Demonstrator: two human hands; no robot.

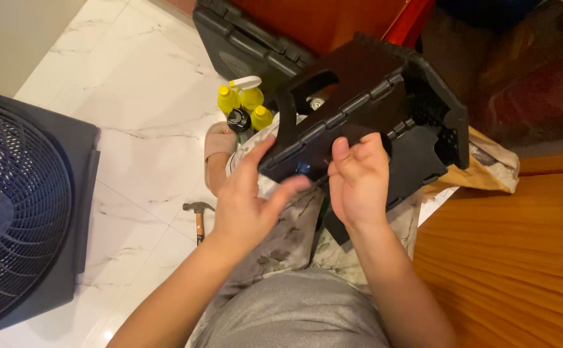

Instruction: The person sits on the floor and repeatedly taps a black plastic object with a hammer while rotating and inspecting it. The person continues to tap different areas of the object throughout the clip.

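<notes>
Two hands held black folding stool (372,103) above your lap. Left hand (246,200) pinched lower edge, thumb against fingers (256,158); right hand (357,183) curled over panel. Stool looked half folded; next move likely needs firm squeeze on hinged panels.

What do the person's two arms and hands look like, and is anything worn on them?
Both forearms are bare, with no sleeves in view. The left hand and right hand wear no gloves; no rings, watch or bracelet can be seen. The fingernails are short and unpainted.
</notes>
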